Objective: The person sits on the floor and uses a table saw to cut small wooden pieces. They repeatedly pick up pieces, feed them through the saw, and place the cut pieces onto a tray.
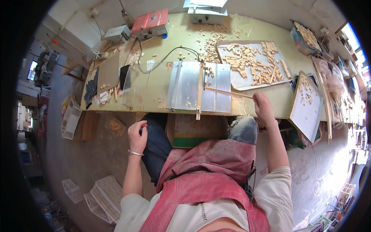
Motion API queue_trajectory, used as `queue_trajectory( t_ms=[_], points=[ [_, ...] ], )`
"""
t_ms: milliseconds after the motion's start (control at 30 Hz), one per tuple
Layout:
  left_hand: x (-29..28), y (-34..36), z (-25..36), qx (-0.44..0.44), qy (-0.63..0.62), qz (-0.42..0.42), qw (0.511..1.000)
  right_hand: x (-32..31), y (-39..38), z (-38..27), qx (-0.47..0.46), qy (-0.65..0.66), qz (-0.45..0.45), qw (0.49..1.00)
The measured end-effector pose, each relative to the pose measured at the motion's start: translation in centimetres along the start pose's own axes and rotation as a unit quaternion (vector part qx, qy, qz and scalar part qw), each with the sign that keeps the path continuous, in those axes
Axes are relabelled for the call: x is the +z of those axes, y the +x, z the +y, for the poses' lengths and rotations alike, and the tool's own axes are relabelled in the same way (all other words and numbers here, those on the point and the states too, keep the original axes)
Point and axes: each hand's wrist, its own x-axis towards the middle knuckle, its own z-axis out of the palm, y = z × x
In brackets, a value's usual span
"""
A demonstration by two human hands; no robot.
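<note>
My right hand (263,107) grips the near end of a thin wooden stick (228,92) at the bench's front edge. The stick's far end reaches a flat metal plate jig (186,87) and lies by its upright wooden fence strip (199,94). Several small wooden blocks (209,72) sit on the plate just right of that strip. Near my left thigh hovers my left hand (138,135), its fingers curled in and nothing seen in them. A bracelet rings that wrist.
Wooden blocks fill a white tray (241,83) on the yellow-green bench (152,92). A second tray (307,110) leans at the right edge, with a full bin (303,40) behind. At the back stand a red box (150,25) and a grey box (205,18). White baskets (106,197) rest on the floor.
</note>
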Motion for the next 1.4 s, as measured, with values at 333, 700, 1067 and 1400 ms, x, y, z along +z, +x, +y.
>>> queue_trajectory(
  t_ms=[333,700,1067,1400],
  points=[
    [2.4,-1.2,-2.1,-0.01,0.066,0.035,0.997,1.9,5.3,1.0,0.003,-0.035,0.023,0.999],
    [2.8,-0.8,-2.0,-0.019,0.092,0.032,0.995,3.8,3.5,1.3,0.032,-0.019,0.108,0.993],
    [2.8,-0.5,-1.3,-0.021,0.09,0.008,0.996,0.8,-12.9,13.7,0.312,-0.069,0.298,0.899],
    [3.1,0.1,-0.3,-0.029,0.117,-0.011,0.993,2.0,-1.8,10.2,0.176,-0.123,0.216,0.952]
  ],
)
